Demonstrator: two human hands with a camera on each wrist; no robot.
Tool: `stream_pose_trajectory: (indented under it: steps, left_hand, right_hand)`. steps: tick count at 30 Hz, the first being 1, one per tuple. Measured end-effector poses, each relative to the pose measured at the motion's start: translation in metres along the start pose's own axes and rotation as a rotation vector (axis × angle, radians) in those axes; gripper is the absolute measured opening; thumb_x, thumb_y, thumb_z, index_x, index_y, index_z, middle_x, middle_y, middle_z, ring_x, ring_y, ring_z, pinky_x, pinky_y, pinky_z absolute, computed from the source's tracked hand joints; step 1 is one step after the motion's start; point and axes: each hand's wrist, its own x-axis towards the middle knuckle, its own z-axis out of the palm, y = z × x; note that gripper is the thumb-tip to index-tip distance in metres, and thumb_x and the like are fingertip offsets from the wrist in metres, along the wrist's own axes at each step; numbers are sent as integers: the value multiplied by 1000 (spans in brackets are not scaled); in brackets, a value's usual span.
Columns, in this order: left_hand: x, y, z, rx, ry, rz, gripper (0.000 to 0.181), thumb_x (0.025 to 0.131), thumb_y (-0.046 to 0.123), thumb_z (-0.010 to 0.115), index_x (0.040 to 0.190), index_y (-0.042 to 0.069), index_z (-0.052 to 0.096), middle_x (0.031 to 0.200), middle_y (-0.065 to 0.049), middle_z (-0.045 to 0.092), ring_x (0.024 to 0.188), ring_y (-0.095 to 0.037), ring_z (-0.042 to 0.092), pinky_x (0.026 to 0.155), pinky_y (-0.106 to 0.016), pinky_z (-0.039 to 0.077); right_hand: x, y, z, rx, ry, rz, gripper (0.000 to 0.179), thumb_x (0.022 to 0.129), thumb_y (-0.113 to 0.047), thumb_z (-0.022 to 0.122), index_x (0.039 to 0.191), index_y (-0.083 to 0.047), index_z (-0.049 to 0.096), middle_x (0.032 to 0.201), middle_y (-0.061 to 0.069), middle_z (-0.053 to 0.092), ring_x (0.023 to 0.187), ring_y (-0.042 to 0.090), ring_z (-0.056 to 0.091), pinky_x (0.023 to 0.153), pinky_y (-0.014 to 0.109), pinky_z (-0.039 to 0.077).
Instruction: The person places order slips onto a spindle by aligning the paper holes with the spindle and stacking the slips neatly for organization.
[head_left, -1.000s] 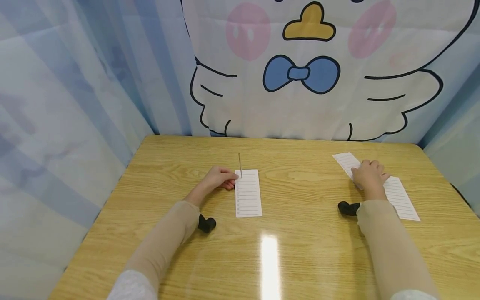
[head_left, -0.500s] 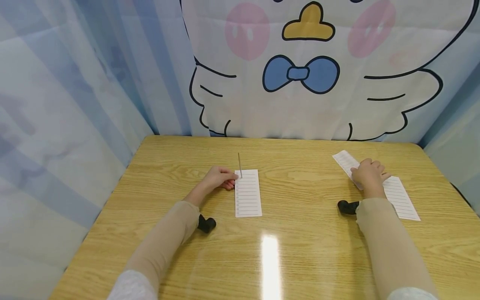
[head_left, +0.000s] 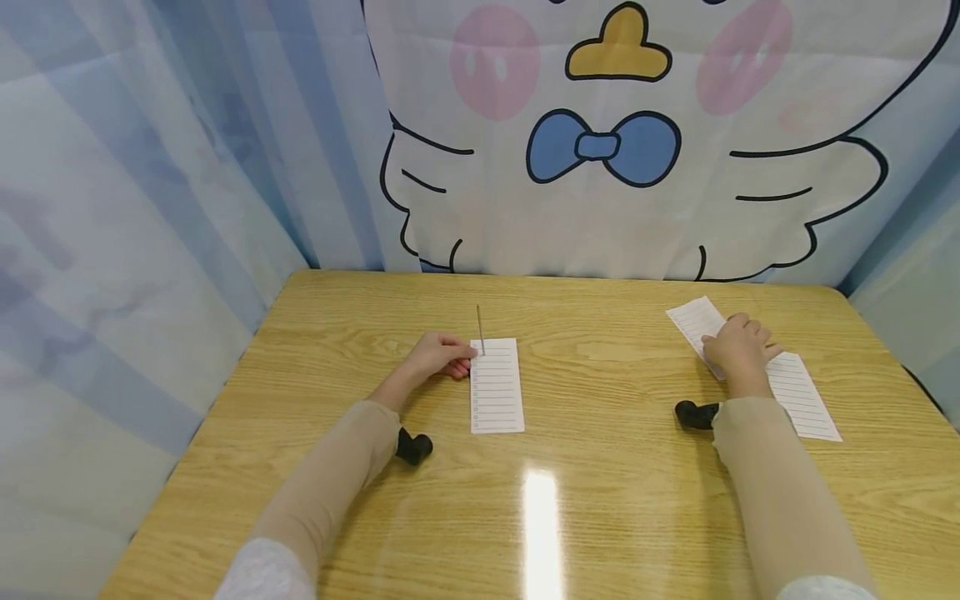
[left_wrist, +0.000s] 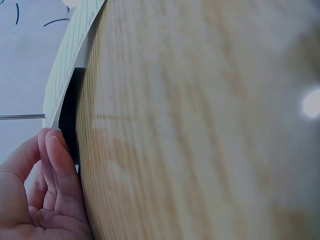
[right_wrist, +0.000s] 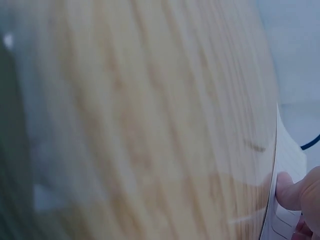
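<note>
A narrow white lined sheet (head_left: 497,392) with small checkboxes lies left of the table's middle. A thin metal spike (head_left: 481,327) stands up through it near the top. My left hand (head_left: 441,357) pinches the sheet's left edge near the spike between thumb and fingers. The left wrist view shows a flat black base (left_wrist: 69,112) beneath the paper. At the right, my right hand (head_left: 738,348) holds a second lined sheet (head_left: 804,398) by its middle, covering part of it. In the right wrist view the thumb (right_wrist: 287,192) lies on the paper's face, and its far end slopes upward.
The wooden table (head_left: 600,400) has rounded far corners, and a curtain (head_left: 585,225) with a cartoon print hangs right behind it. Dark camera mounts show at the left wrist (head_left: 414,447) and right wrist (head_left: 697,415). A bright light reflection lies on the table's near middle.
The far end of the right-hand sheet has lifted and tilted slightly, showing more of its face. My right fingers have shifted slightly upward in the view. The left hand and its sheet stay put.
</note>
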Motion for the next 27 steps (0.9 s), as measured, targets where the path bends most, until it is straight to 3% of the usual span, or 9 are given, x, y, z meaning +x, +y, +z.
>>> stream_pose_trajectory:
  steps: [9,16,27]
  left_hand:
    - [1,1,0,2,4,0,15,85,10,65,89,-4,62,64,-4,59,51,-8,57,52,-20,51]
    - [0,0,0,8,-3,8,16,85,10,65,91,-5,62,64,-4,59,52,-9,57,52,-20,51]
    - [3,0,-2,4,-39,-10,16,86,8,63,92,-7,61,65,-6,59,53,-10,57,55,-24,53]
  right_hand:
    - [-4,-2,-2,5,19,-33,62,95,-25,44,132,17,19,127,47,14,120,61,5,95,72,-1]
    - [-3,3,1,34,19,-57,57,96,-25,41,136,9,18,128,44,18,120,60,8,96,71,-4]
    - [-7,-5,2,44,114,-149,41,99,-14,23,136,5,22,126,37,31,111,57,27,87,66,16]
